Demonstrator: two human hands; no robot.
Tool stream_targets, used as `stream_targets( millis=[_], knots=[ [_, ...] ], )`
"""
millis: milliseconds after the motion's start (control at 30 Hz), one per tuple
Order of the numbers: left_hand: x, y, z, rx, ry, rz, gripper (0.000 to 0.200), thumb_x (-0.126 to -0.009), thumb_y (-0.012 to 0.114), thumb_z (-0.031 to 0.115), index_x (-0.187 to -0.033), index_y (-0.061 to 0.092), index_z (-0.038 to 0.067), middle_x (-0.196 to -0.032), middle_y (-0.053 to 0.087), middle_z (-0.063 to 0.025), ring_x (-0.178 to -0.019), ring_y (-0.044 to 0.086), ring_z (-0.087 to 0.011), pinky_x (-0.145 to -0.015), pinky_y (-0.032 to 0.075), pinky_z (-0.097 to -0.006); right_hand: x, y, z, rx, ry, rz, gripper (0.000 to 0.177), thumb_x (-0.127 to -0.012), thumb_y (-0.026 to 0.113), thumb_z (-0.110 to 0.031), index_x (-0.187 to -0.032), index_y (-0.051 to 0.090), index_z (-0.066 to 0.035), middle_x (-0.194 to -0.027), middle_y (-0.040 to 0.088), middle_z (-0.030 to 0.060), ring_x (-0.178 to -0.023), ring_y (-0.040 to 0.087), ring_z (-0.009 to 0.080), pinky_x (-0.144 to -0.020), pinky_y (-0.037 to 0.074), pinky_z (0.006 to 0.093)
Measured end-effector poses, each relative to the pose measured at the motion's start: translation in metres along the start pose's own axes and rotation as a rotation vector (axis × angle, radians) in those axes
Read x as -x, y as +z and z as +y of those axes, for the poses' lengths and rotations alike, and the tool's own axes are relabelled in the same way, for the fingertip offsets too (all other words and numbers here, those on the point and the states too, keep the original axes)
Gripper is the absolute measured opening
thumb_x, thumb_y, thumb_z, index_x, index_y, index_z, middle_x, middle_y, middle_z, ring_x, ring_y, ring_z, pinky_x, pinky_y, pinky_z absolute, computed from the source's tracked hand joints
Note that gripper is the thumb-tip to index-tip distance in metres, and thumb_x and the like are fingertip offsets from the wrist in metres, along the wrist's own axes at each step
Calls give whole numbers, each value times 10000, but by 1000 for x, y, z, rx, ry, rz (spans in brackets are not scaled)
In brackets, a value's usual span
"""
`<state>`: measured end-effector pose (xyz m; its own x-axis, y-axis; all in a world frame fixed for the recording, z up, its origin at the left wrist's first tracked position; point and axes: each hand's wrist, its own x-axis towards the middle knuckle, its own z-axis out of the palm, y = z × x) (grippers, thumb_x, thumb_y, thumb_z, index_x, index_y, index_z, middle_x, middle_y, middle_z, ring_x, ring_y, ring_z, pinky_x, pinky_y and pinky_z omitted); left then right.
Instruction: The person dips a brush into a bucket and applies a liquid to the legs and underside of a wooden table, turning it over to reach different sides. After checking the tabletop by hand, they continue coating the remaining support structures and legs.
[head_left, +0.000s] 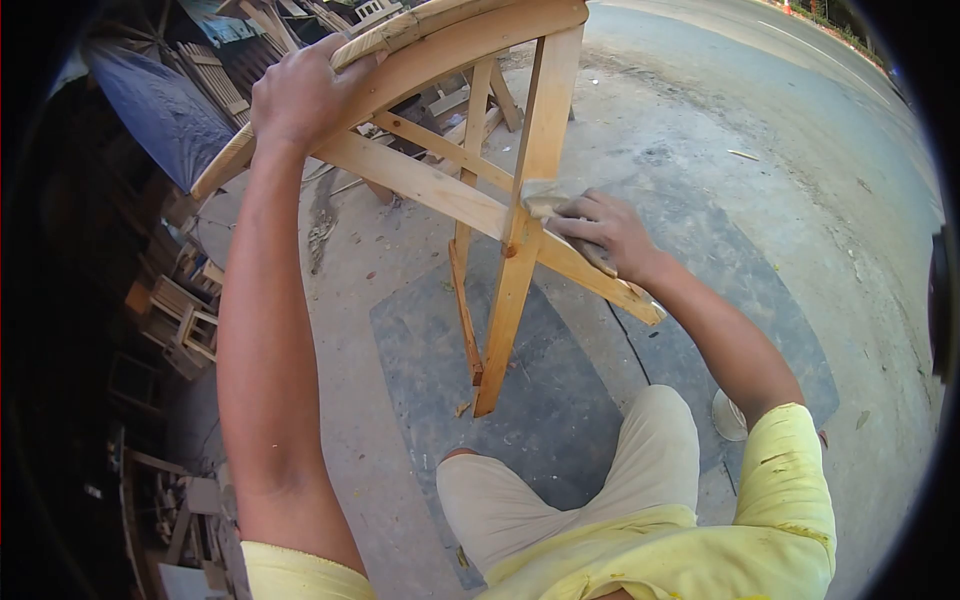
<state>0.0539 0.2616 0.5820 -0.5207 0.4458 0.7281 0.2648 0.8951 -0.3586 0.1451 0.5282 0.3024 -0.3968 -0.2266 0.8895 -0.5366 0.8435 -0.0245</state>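
Observation:
My left hand [300, 92] is wrapped round the curved top edge of a wooden frame [430, 62] at the upper left. The frame has crossed wooden legs [512, 300] that meet near the middle of the view and reach down over the dark mat. My right hand [612, 232] is closed on a pale, crumpled cloth [545, 196], which lies against the leg just above the crossing. A thin brown strip of wood [464, 315] hangs beside the lower leg.
Dark mats [540, 370] lie on the concrete ground [850, 380]. Wooden pieces [185, 320] and a blue tarp [165, 105] are at the left. A road [820, 50] runs along the upper right. A round pale object [729, 415] is beside my right knee.

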Motion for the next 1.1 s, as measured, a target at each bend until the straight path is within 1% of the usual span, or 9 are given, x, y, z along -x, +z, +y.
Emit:
stream_targets(
  millis=[67,100,233,300,333,467,733,900,1100],
  knots=[
    [0,-2,2,-7,1,1,541,-903,525,700,-1238,680,306,-1062,737,-131,-993,713,-324,-855,559,-472,12,-3,0,-374,-44,-304,275,-859,705,-56,-1114,746,-152,-986,710,74,-906,653,260,-761,547,360],
    [0,-3,3,-17,-1,-4,537,-900,529,700,-1217,685,296,-1051,737,-135,-988,712,-329,-842,558,-478,5,-8,7,-365,-43,-298,275,-859,705,-56,-1114,746,-152,-986,710,74,-906,653,260,-761,547,360],
    [1,-9,4,15,-1,-23,518,-901,536,693,-1130,696,257,-1002,739,-136,-964,711,-338,-813,555,-486,-56,-29,64,-742,351,64,193,-880,691,-19,-1041,764,-98,-982,737,73,-822,694,217,-751,566,346],
    [3,-10,5,29,2,-11,508,-903,541,684,-1047,693,222,-958,738,-136,-940,711,-346,-787,551,-490,-80,-45,80,-385,127,228,214,-880,701,-49,-1079,753,-110,-987,737,75,-873,690,238,-777,562,353],
    [3,-10,6,31,4,-9,508,-903,541,684,-1047,693,222,-958,738,-136,-940,711,-346,-787,551,-490,-83,-57,80,3,57,229,298,-834,719,-69,-1120,741,-148,-1066,730,58,-981,672,261,-834,551,369],
    [3,-13,7,61,-18,-28,483,-903,554,664,-1076,707,240,-955,738,-134,-945,705,-353,-795,543,-485,-85,-55,86,381,-201,279,363,-782,680,-133,-1128,738,-227,-1210,689,11,-1114,627,261,-899,530,392],
    [1,-14,10,70,-48,-30,470,-902,566,641,-1092,715,238,-945,736,-130,-963,695,-363,-822,525,-483,-86,-59,107,211,-124,262,316,-843,652,-122,-1135,742,-199,-1186,704,44,-1113,628,287,-930,528,403],
    [1,-16,12,78,-30,-49,505,-912,554,653,-1103,718,216,-980,733,-160,-973,698,-360,-828,538,-502,-79,-73,111,124,-117,43,333,-831,661,-124,-1142,750,-205,-1201,700,59,-1118,629,279,-940,534,404],
    [1,-17,15,71,-84,-70,480,-899,565,656,-1102,705,245,-979,735,-132,-998,688,-372,-864,513,-479,-109,-92,157,193,-217,115,302,-889,640,-156,-1153,748,-253,-1196,706,19,-1119,636,258,-983,536,405]
  ],
)
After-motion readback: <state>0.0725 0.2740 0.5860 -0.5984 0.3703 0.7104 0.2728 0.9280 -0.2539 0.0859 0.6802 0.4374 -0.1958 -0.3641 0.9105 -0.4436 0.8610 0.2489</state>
